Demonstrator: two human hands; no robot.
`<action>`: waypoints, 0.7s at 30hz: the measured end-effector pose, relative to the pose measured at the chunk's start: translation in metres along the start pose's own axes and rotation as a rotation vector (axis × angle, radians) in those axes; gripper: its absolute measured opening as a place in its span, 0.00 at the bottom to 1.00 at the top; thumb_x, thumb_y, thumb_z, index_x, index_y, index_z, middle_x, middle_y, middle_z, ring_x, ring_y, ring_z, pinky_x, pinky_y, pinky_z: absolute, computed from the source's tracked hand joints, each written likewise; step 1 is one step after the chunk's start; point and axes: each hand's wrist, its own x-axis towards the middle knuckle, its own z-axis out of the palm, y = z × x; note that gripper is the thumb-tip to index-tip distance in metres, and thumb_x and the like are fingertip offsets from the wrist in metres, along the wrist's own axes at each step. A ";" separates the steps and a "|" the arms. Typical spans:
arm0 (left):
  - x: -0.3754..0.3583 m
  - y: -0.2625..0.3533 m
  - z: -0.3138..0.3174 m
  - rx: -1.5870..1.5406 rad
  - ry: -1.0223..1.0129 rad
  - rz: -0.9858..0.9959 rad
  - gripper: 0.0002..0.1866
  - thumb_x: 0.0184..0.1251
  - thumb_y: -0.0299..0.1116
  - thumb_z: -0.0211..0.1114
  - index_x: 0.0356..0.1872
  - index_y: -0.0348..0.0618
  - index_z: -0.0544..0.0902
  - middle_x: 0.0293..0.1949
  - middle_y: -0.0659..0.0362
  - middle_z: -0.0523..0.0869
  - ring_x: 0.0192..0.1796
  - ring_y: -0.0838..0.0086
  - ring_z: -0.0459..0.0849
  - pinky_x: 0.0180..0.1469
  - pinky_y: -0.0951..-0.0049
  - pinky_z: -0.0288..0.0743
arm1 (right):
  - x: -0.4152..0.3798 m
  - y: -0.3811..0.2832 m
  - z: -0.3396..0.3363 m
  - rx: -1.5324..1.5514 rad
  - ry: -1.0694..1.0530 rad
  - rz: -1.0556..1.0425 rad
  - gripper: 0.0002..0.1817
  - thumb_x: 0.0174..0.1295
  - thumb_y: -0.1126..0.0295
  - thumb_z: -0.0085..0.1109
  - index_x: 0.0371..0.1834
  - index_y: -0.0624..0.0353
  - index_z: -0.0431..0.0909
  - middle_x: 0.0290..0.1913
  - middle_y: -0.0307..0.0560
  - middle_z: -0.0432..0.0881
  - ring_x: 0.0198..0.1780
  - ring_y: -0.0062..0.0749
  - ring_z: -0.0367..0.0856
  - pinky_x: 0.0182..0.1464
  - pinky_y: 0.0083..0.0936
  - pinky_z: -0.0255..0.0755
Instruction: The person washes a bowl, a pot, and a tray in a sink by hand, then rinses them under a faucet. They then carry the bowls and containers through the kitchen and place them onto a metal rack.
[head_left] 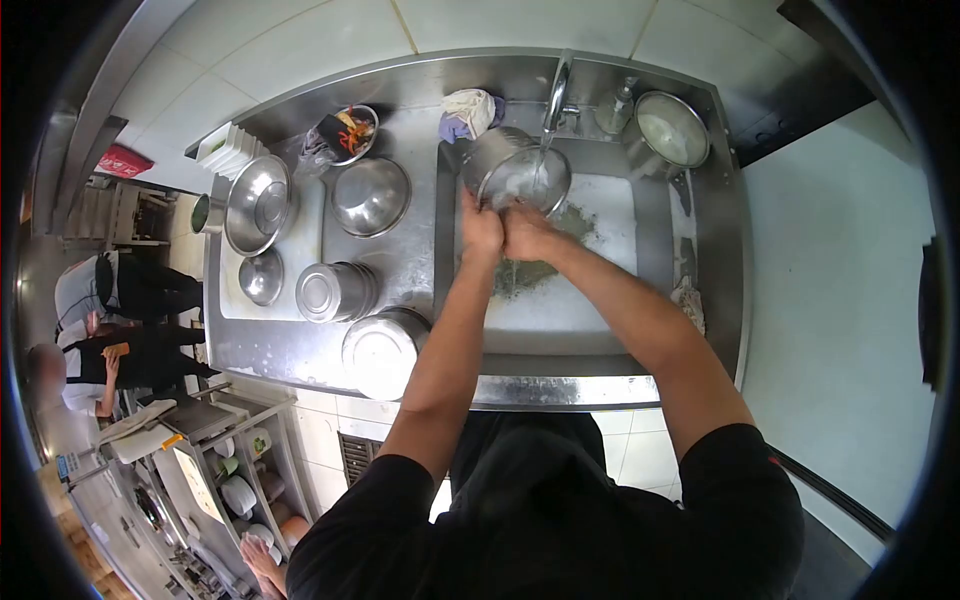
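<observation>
A shiny metal pot (497, 152) is tilted over the sink (610, 320), its mouth turned toward me. Water from the faucet (558, 90) runs into it. My left hand (482, 226) grips the pot at its near left side. Close beside it, my right hand (527, 232) is closed at the near rim; its fingertips are partly hidden. Below the pot, greenish-brown bits lie in the white-bottomed sink.
Left of the sink stand metal bowls (371, 197), a large basin (258, 206), lidded canisters (335, 292) and stacked white dishes (232, 150). Cloths (470, 112) lie behind the sink. A pot of cloudy liquid (672, 132) stands at the back right. Other people (110, 350) are at far left.
</observation>
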 end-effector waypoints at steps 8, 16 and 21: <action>-0.030 0.078 -0.009 -0.038 0.006 -0.234 0.34 0.76 0.31 0.52 0.79 0.35 0.54 0.70 0.44 0.73 0.61 0.59 0.81 0.61 0.67 0.77 | 0.006 0.030 0.022 -0.168 0.449 0.072 0.19 0.65 0.69 0.53 0.59 0.61 0.79 0.53 0.62 0.83 0.61 0.62 0.79 0.67 0.54 0.68; -0.025 0.105 -0.040 0.477 -0.033 -0.132 0.29 0.72 0.32 0.52 0.72 0.32 0.64 0.60 0.37 0.82 0.64 0.44 0.80 0.66 0.56 0.71 | -0.018 0.045 0.004 -0.733 0.241 -0.258 0.18 0.63 0.67 0.54 0.54 0.56 0.83 0.56 0.53 0.80 0.65 0.42 0.74 0.70 0.38 0.65; -0.020 0.109 -0.020 0.258 0.002 -0.232 0.29 0.73 0.32 0.51 0.73 0.33 0.65 0.63 0.40 0.80 0.63 0.49 0.81 0.64 0.60 0.74 | -0.030 -0.010 0.010 -0.255 0.214 -0.021 0.22 0.63 0.69 0.54 0.59 0.63 0.79 0.63 0.55 0.78 0.72 0.49 0.69 0.75 0.46 0.60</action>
